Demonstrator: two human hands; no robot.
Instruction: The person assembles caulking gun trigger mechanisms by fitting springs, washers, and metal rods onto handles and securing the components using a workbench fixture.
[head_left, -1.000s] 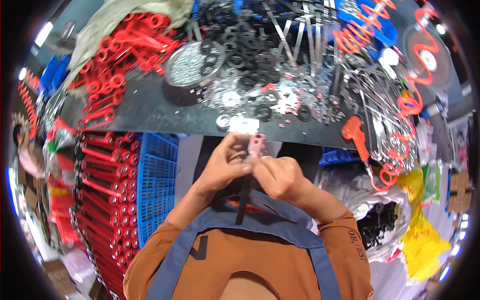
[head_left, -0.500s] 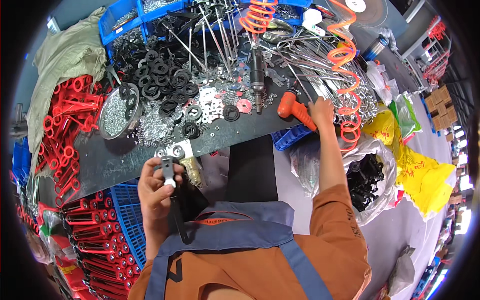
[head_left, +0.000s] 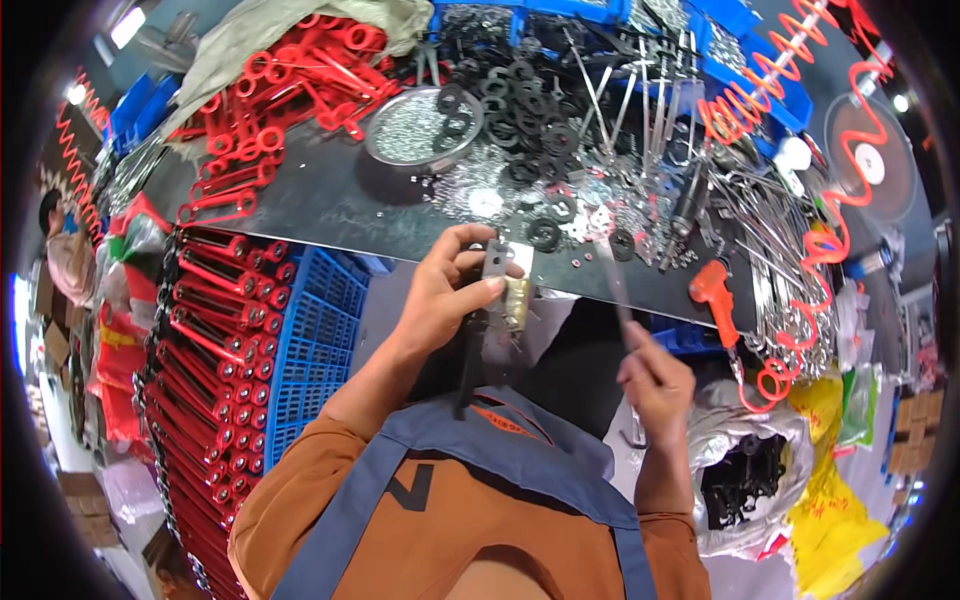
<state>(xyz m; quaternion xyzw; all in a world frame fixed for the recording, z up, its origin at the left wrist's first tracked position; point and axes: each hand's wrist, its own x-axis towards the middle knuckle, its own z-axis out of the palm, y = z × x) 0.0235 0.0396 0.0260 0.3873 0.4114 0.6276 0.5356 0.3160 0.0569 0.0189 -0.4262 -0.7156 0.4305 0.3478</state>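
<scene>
My left hand is closed around a long black part with a grey metal plate at its top, held upright near the bench's front edge. Beside those fingers is a small fixture with a pale top and a yellowish side. Closer to my body on the right, my right hand grips a thin metal rod. The rod points up and away over the bench edge, its upper part smeared by motion. Black rings and small metal washers lie on the bench just beyond both hands.
A dish of small metal pieces and red tubular parts lie on the bench's left. An orange power tool, a dark air tool, coiled orange hoses and metal rods are right. A blue crate stands below left.
My right hand has come back from beside the rod pile and orange tool, now with a rod in it. My left hand still holds the black part. The view has swung left.
</scene>
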